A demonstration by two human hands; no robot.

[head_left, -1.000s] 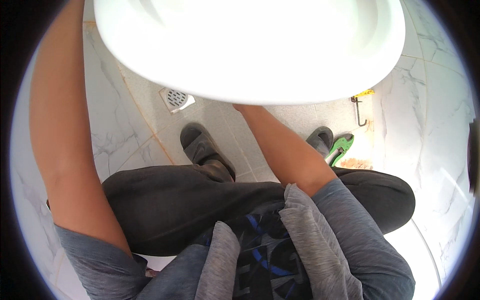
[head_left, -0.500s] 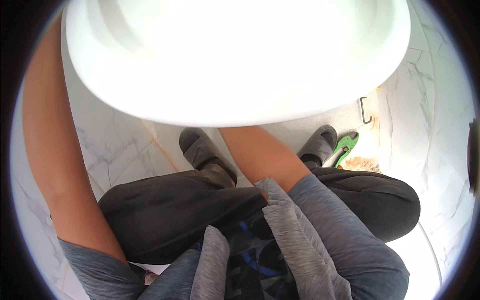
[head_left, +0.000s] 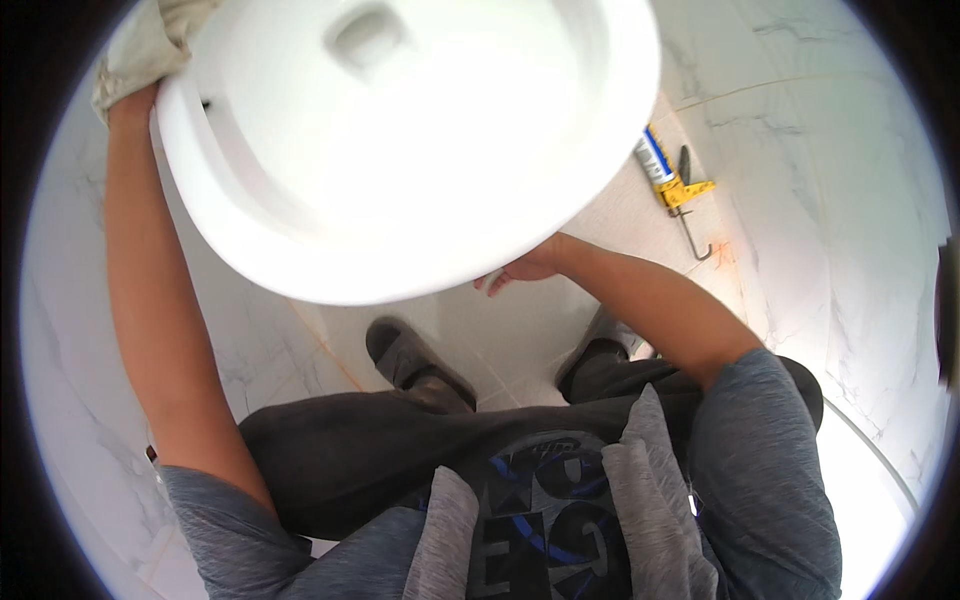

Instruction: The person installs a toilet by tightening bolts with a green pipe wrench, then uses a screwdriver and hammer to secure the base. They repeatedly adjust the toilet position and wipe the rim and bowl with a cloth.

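A white ceramic bowl (head_left: 400, 215) with an oval rim fills the upper middle, its drain well visible inside. My left hand (head_left: 140, 95) is at the bowl's left edge, mostly covered by a crumpled beige cloth (head_left: 145, 50) that it appears to hold against the rim. Under the near right part of the rim, my right hand (head_left: 535, 265) shows in part. Its fingers are curled, with a small pale piece at them that I cannot make out; the bowl hides the rest.
A yellow caulking gun (head_left: 675, 190) with a tube in it lies on the floor right of the bowl. Marbled tiles (head_left: 790, 160) run along the right side. My feet in dark sandals (head_left: 410, 355) stand below the bowl.
The bowl now sits higher and further left in view, with more of its inside visible. My left hand and the cloth have come into sight; my right hand has emerged beneath the rim.
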